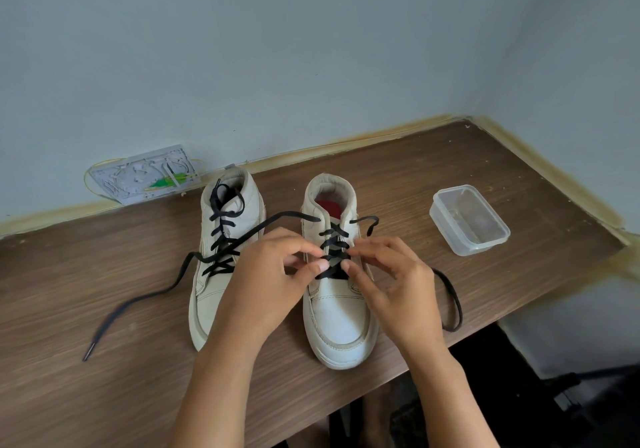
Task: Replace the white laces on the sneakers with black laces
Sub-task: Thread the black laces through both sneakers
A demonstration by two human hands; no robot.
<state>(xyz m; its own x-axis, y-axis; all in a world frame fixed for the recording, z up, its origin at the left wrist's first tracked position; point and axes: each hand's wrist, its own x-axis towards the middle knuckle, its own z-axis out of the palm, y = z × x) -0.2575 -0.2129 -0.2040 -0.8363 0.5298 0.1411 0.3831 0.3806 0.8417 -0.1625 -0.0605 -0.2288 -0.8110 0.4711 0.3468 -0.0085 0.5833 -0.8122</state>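
Two white high-top sneakers stand side by side on the wooden table [104,361], toes toward me. The left sneaker [211,295] carries a black lace through its eyelets. The right sneaker [341,316] has a black lace [334,250] crossed over its tongue. One loose end runs left across the other shoe and trails over the table to a metal tip; the other end loops off to the right. My left hand [273,281] and my right hand [394,281] meet over the right sneaker's lower eyelets, fingertips pinching the lace crossings there.
A clear plastic container [469,221] sits on the table to the right of the shoes. A grey plastic panel [145,174] with yellow wire leans against the wall behind the left sneaker. The table's right edge drops off just past the right hand.
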